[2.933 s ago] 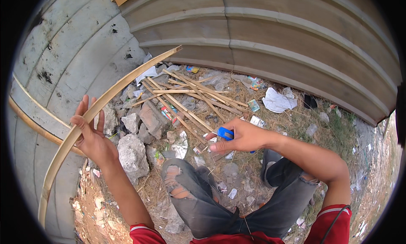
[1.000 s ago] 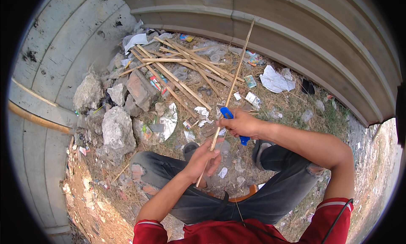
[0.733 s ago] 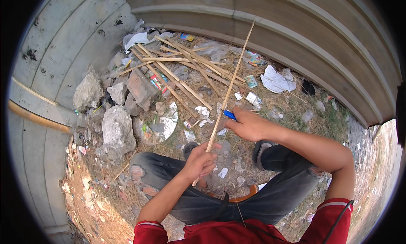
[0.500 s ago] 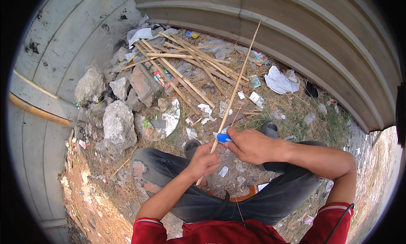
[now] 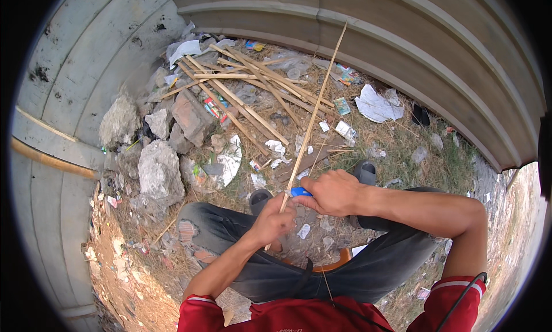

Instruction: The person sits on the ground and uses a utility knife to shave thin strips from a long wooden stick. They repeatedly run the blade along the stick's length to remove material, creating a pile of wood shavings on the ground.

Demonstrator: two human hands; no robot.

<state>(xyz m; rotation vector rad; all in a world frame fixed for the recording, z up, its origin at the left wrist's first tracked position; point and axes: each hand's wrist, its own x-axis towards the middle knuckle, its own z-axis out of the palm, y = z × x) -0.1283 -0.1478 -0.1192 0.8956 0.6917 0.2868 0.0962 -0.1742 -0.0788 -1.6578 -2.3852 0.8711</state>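
A long, thin wooden stick (image 5: 311,122) slants up and away from my lap, its far tip reaching in front of the metal wall. My left hand (image 5: 273,220) is wrapped round its lower part. In my right hand (image 5: 335,193) is a blue-handled utility knife (image 5: 301,192), gripped with the fingers closed. The knife's front end meets the stick just above my left hand; its blade is mostly too small to make out. Beyond my hands, a loose pile of similar wooden sticks (image 5: 251,73) lies crossed on the ground.
Rough stones (image 5: 161,170) and a brick chunk (image 5: 191,116) sit on the left. A corrugated metal wall (image 5: 402,39) closes off the far side, a grey panel wall (image 5: 75,85) the left. Paper scraps (image 5: 376,105) and wrappers litter the dry grass. Dark sandals (image 5: 365,173) are beyond my knees.
The knife and my right hand have shifted slightly left and down along the stick, nearer my left hand. My left hand still grips the stick. The whole view has tilted a little.
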